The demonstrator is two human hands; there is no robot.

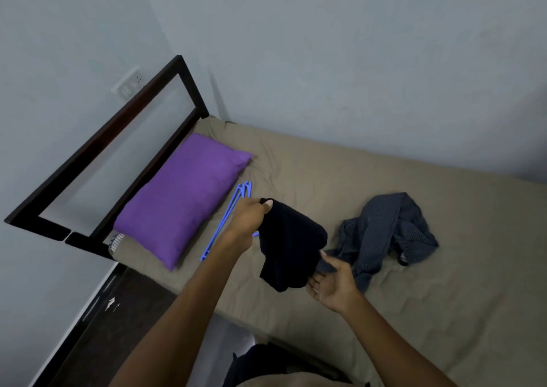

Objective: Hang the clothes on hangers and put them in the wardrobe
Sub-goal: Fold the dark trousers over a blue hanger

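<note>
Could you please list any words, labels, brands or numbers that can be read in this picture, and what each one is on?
None: no readable text shows anywhere.
Black garment, held by the left hand: no tag or print visible.
Striped shirt: no label visible.
Blue hangers: no marking readable.
Wall switch plate: too small and blurred to show any marking.

garments 2: black garment (291,244), striped shirt (387,232) | blue hangers (229,218) 2 | pillow (180,200) 1
</note>
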